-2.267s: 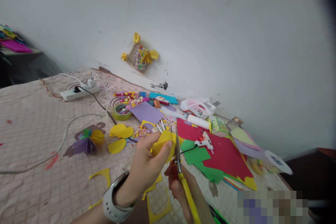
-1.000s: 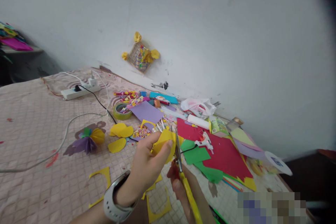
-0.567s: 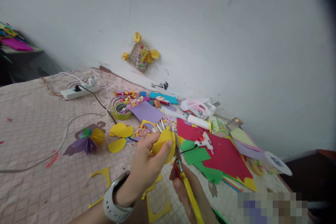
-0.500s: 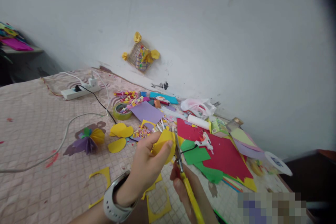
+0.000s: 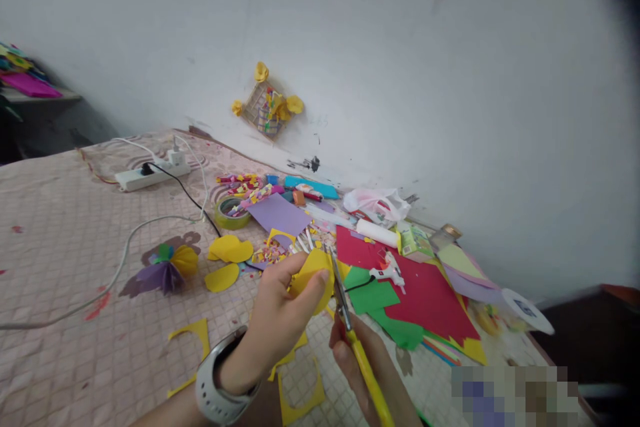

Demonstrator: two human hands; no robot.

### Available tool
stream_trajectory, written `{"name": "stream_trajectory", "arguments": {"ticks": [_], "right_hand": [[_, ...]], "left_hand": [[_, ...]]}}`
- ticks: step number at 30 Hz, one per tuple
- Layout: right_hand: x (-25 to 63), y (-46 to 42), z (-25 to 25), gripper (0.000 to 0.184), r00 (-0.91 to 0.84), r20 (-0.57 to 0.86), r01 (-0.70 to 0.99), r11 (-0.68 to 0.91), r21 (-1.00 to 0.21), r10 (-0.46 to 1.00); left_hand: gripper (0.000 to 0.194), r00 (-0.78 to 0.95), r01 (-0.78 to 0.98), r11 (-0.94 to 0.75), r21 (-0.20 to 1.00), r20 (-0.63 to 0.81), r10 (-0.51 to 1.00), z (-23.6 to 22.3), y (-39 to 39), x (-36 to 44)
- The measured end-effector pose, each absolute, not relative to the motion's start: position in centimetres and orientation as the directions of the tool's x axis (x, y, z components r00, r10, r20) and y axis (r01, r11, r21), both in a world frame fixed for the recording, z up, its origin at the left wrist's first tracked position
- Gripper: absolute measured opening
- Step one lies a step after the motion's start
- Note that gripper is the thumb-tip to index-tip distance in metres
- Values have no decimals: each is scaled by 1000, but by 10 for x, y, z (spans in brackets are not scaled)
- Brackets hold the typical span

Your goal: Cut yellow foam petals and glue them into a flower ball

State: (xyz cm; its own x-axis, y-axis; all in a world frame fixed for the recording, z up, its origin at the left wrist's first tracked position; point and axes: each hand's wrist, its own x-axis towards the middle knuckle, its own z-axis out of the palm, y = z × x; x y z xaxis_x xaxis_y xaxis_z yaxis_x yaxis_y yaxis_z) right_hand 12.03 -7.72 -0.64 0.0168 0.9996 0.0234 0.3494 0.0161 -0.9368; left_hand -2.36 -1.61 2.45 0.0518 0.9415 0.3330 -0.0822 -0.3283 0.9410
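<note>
- left hand [image 5: 280, 320]: fingers curled, pinching rounded yellow paper piece [image 5: 315, 280] against thumb, held up above the bed
- right hand [image 5: 363, 373]: fingers closed round yellow-handled scissors [image 5: 365, 360], blades upright at paper's right edge
- white watch [image 5: 217, 380] on left wrist
- quilted bed cover [image 5: 65, 260] under hands, yellow paper offcuts [image 5: 300, 387] below them
- red card sheet [image 5: 425, 300], green paper [image 5: 367, 290], hot glue gun [image 5: 387, 273] just right of scissors

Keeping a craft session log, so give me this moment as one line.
left hand: holds yellow paper | right hand: holds yellow-handled scissors | nearby: glue gun on red paper
</note>
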Motion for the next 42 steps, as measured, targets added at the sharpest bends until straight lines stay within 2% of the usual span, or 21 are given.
{"name": "stream_trajectory", "arguments": {"ticks": [6, 18, 27, 37, 42], "right_hand": [[121, -79, -5, 43, 21, 72, 395, 58, -917, 997], [122, -77, -2, 44, -6, 54, 369, 52, -928, 999], [117, -79, -1, 49, 71, 37, 334, 11, -943, 997], [127, -72, -10, 40, -57, 48, 375, 65, -925, 997], [131, -71, -8, 34, -81, 64, 476, 95, -874, 995]], "left_hand": [[27, 62, -109, -313, 943, 321, 945, 24, -16, -23], [29, 108, -159, -243, 957, 261, 959, 19, -14, -24], [29, 120, -222, -213, 952, 243, 963, 21, -15, -25], [28, 150, -287, -163, 944, 213, 966, 20, -15, -25], [30, 201, -349, -100, 932, 179, 963, 19, -14, -25]]}}
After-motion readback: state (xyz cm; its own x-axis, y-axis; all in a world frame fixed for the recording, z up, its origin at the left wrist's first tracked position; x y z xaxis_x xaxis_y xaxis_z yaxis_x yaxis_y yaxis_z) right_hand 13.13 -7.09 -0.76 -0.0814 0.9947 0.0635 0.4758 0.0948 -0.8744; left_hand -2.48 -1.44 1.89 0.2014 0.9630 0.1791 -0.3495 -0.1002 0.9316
